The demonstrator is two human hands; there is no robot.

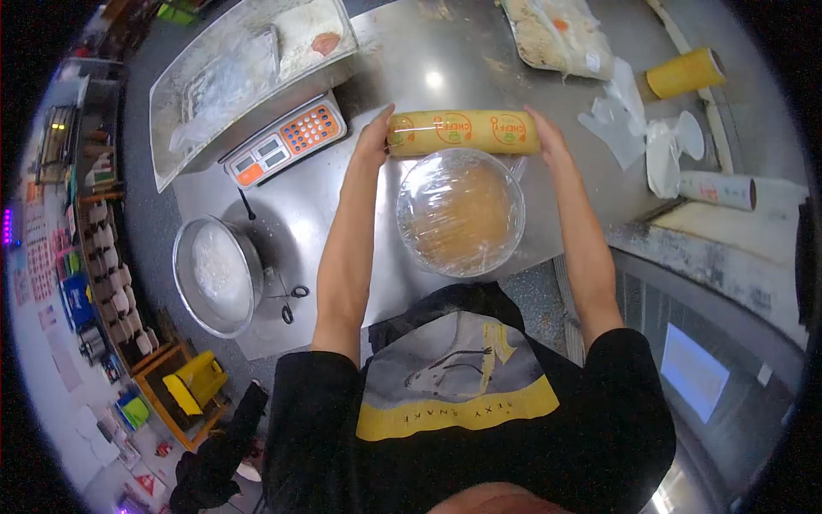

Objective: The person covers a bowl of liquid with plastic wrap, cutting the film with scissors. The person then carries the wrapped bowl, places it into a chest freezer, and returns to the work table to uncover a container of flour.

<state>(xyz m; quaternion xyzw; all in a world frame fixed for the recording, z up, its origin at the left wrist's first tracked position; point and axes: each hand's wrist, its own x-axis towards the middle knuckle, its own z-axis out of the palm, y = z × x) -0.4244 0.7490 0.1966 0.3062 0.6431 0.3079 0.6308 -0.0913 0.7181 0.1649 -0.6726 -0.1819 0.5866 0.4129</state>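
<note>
A roll of cling film [479,133] with yellow printing spans crosswise between my two hands. My left hand [374,139] is closed on its left end, and my right hand [551,140] grips the right end. Just on my side of the roll stands a round bowl [461,214], its top covered with shiny, wrinkled film. Something light brown shows through that cover. The roll overlaps the bowl's far rim in this view.
Left on the steel table [402,68] are a scale [287,141], a large floury metal bin [214,77], a metal bowl with white contents [218,274] and scissors [289,304]. Right lie a bagged tray [556,38], a yellow roll [685,74] and crumpled plastic [625,111].
</note>
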